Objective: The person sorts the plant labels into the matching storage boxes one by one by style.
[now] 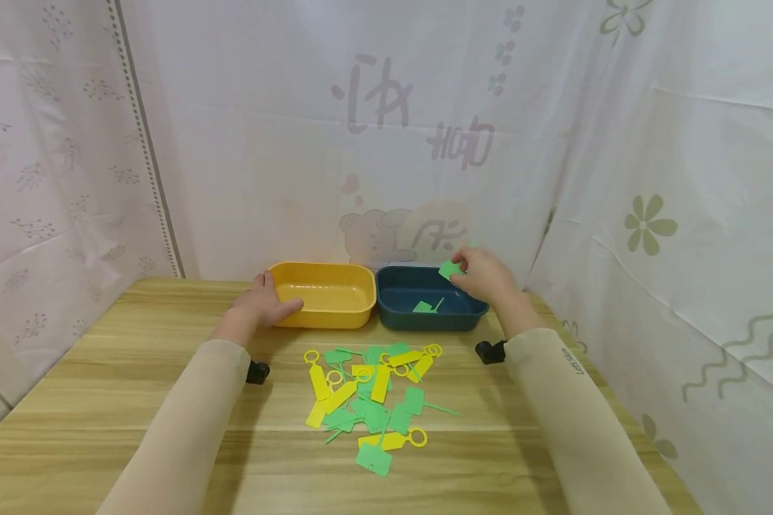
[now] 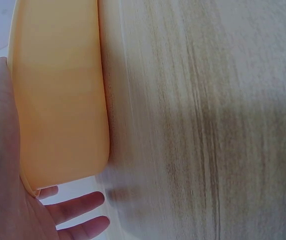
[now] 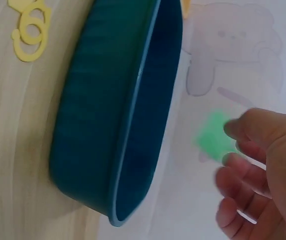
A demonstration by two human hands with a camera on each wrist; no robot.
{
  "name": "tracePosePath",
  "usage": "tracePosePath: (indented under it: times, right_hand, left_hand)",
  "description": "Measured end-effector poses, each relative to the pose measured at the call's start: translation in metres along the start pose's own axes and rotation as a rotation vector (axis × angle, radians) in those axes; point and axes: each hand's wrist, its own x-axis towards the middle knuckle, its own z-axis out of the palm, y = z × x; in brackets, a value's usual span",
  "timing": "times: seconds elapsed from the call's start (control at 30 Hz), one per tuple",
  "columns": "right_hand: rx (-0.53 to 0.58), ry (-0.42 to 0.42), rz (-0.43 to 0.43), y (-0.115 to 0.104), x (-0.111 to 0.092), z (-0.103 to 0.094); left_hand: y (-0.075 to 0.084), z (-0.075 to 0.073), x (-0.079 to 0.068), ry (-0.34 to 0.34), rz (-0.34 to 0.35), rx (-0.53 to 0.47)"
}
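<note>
My right hand [image 1: 487, 276] pinches a green plastic tag [image 1: 449, 270] between thumb and fingers, above the back right of the dark blue bin [image 1: 430, 321]. In the right wrist view the held tag [image 3: 216, 136] is blurred. Inside that bin lies another green tag [image 1: 423, 307] with a thin stem. My left hand [image 1: 261, 302] rests on the left end of the yellow bin [image 1: 322, 319], thumb across its front rim. The left wrist view has its fingers [image 2: 78, 206] extended past the bin's corner.
Several green tags [image 1: 373, 458] and yellow tags with ring ends [image 1: 343, 397] lie in a loose, overlapping pile on the wooden table [image 1: 283, 465], in front of the bins. The two bins stand side by side near the back edge, before a printed white curtain [image 1: 245, 143].
</note>
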Motion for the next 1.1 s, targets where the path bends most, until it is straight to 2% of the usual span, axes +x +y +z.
tracePosePath:
  times: [0.3,0.67,1.1]
  right_hand:
    - [-0.035,-0.051,0.006,0.005,-0.005,0.008]
    - [-0.041,-0.066,-0.039,-0.008,-0.016,0.021]
    - [-0.086,-0.079,-0.194,-0.052,-0.034,0.032]
  left_hand:
    - [0.001,0.001,0.001,0.001,0.009,0.004]
    - [0.0,0.0,0.001,0.001,0.009,0.004]
    - [-0.002,0.001,0.002,-0.001,0.004,0.005]
